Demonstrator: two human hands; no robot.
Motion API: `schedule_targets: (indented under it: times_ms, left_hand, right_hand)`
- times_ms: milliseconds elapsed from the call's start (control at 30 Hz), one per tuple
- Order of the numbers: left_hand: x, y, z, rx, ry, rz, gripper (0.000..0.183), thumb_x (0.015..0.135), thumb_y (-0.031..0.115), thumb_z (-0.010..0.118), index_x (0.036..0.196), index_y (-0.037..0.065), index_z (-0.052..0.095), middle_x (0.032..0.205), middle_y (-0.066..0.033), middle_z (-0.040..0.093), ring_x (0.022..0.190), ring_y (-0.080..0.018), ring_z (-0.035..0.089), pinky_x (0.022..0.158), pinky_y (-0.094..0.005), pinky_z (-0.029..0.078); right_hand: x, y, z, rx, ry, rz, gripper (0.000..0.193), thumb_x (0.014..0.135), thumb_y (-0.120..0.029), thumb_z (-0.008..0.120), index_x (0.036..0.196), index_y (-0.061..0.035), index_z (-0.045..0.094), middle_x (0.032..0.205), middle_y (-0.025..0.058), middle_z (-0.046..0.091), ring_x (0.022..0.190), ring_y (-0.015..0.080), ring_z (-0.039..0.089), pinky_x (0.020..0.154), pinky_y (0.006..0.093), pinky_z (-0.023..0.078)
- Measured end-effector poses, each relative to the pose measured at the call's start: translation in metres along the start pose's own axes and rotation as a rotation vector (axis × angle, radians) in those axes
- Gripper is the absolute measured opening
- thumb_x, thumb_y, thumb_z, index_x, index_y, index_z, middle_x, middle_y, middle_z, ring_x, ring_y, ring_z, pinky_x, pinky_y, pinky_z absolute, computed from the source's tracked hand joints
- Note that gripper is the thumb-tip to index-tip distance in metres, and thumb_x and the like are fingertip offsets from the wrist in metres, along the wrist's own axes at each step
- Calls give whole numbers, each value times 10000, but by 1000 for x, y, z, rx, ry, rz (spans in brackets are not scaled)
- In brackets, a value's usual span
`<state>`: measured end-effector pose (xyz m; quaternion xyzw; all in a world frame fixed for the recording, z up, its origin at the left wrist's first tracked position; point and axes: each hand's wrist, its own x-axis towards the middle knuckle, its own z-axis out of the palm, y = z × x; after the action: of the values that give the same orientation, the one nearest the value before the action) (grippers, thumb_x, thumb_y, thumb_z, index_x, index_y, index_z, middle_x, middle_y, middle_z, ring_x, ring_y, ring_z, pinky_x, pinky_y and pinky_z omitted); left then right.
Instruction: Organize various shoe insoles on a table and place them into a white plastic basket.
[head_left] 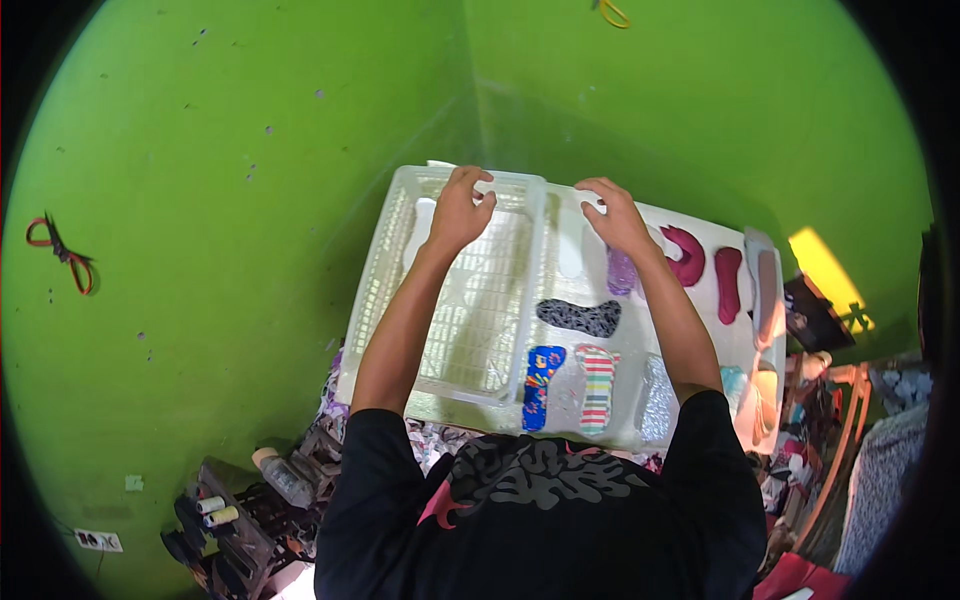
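My left hand [464, 212] is over the far end of a white plastic basket [540, 290], its thumb and fingers curved and apart, with nothing visible between them. To its right, my right hand [612, 216] hovers above the white tabletop [570, 400], thumb and fingers also apart. A purple cloth piece [621, 272] lies under my right wrist, partly hidden by the arm. Nearby are a curled maroon piece [685, 258] and a black-and-grey patterned one [578, 317]. Closer to me rest a blue printed piece [541, 385], a striped piece [597, 385] and a silvery one [656, 400].
Green walls meet in a corner behind the table. More cloth pieces, one maroon [728, 284], lie toward the right edge. Scissors [62, 254] hang on the left wall. Thread spools [220, 516] and a bottle [283, 478] stand at lower left. A wooden frame [850, 440] is at right.
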<state>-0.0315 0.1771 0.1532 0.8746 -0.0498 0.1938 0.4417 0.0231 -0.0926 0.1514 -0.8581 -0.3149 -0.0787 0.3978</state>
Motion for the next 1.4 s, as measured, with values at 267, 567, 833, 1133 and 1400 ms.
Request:
schedule_targets:
  times_ms: [267,567,833,1133,1400]
  left_hand:
    - [10,42,80,-4,-106,120,250,760,93,627,1001,27,610,1085,-149,560,798,-272,638,713,-371,510]
    - [8,43,133,65,-260,45,270,750,126,641,1000,25,621,1105,-164,563,791,-276,643,748,-374,514]
    - [9,20,160,117,-322,-32,287,735,138,650,998,28,623,1137,-203,554,826,-316,634,800,-396,505]
    - [12,-25,197,204,-346,2,359,670,101,682,1016,41,608,1121,-209,554,1041,-381,556,907,-416,466]
    - [30,-40,238,456,-471,-239,515,697,88,690,1176,46,504,1211,-167,475,1108,-375,516,907,-472,466]
  right_hand:
    - [-74,30,-76,-52,145,210,307,779,-121,623,1071,-26,607,1079,178,607,1000,362,577,882,396,455]
    - [-110,65,-89,-108,169,196,310,778,-144,639,1063,-25,615,1072,181,609,1007,360,573,878,401,457]
    - [-96,92,-62,-108,83,221,330,768,-176,648,1062,-28,622,1048,183,615,984,357,581,872,401,463]
    - [-63,115,-18,-90,-48,228,352,757,-172,645,1079,-30,620,1030,185,614,967,350,591,864,397,470]
    - [-29,153,41,-25,-150,329,382,723,-105,672,1084,3,608,1020,192,632,914,338,625,818,383,505]
